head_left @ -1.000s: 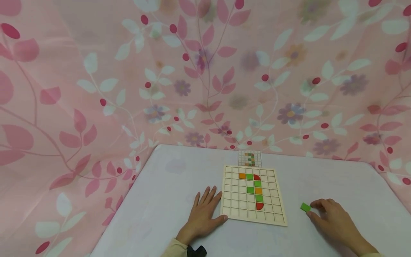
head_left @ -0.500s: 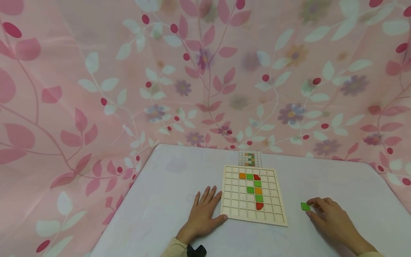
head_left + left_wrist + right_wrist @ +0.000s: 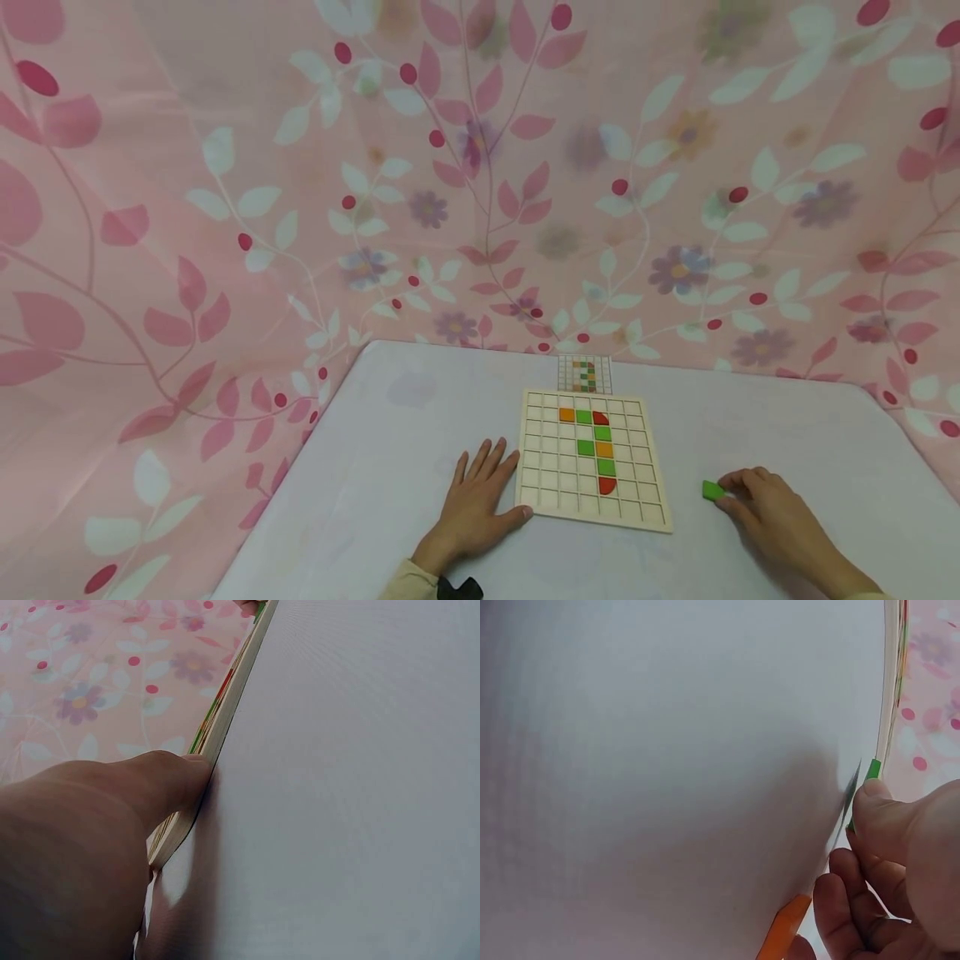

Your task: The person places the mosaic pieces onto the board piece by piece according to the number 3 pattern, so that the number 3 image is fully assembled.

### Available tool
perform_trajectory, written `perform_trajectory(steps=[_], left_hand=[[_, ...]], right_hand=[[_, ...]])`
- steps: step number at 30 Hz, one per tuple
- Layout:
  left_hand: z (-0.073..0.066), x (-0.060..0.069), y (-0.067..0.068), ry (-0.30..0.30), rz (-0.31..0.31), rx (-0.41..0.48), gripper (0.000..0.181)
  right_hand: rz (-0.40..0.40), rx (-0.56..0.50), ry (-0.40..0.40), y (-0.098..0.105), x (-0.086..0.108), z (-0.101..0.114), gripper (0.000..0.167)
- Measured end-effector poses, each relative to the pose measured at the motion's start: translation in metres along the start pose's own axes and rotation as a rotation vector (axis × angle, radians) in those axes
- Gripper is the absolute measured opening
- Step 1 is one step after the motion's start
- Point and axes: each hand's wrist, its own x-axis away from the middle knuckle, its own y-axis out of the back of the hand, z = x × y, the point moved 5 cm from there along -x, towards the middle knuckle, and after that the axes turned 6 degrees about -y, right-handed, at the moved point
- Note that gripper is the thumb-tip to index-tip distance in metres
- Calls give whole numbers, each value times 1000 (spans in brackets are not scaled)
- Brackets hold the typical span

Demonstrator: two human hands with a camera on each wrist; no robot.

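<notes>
A green tile point(image 3: 711, 490) is pinched between thumb and fingertips of my right hand point(image 3: 776, 521), to the right of the wooden grid board point(image 3: 543, 479). In the right wrist view the tile's edge shows past the thumb, just above the white surface. An orange tile point(image 3: 784, 928) appears by the lower fingers there; whether they touch it I cannot tell. My left hand point(image 3: 476, 508) lies with spread fingers at the board's left side, its thumb point(image 3: 176, 776) against the board's edge. Green, orange and red pieces sit in the board's cells, the red ones with a rounded corner.
Behind the board lies a small pattern card point(image 3: 566, 377) with a printed grid and coloured cells. A white cloth covers the table point(image 3: 405, 408). Pink floral fabric point(image 3: 450, 208) hangs behind and at the sides. A black band point(image 3: 460, 588) is at the left wrist.
The green tile has turned and tilted a little in my right fingers, which stay in nearly the same place. My left hand and the board keep still.
</notes>
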Motion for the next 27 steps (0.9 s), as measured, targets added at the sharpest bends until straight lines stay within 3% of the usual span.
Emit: perform_trajectory(steps=[5,22,27], left_hand=[[0,0,0,1,-1,5,82],[0,1,0,-5,0,9,82],[-1,1,1,-6,-2,11,82]], right_hand=[[28,-31,-31,0,-1,4,26],[-47,-114,37,-2,-5,41,23],[-21,-132,42,-8,-8,50,23]])
